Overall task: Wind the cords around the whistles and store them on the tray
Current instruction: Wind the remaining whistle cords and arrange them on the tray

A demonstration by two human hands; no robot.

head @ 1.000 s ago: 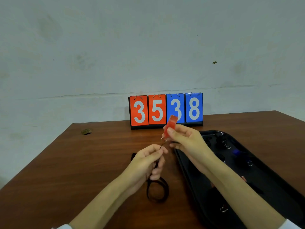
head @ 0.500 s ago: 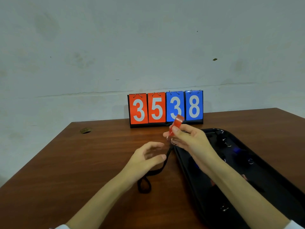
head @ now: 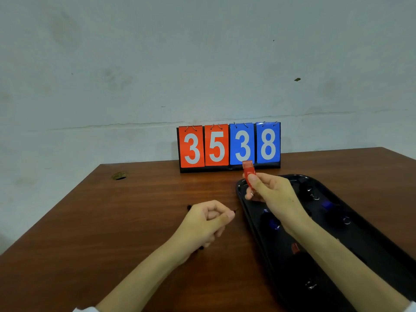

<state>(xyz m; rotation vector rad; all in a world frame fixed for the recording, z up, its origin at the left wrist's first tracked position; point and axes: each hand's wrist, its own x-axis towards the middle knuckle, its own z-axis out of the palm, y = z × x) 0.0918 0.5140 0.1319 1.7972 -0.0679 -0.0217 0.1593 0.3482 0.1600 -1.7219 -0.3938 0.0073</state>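
Grip of the right hand (head: 273, 197) is closed on the red whistle (head: 248, 171), pinched between thumb and fingers and held above the far-left end of the black tray (head: 387, 244). The left hand (head: 206, 224) is curled into a fist just left of the tray. Bits of black cord (head: 189, 207) are seen poking out either side of it. Blue whistles (head: 271, 222) are stored in the tray. The scoreboard (head: 229, 145) at the back of the surface (head: 112, 233) is read as 3 5 on red, 3 8 on blue.

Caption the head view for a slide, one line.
Right hand pinches a red whistle while left hand grips the black cord over the table; other whistles lie on the tray.
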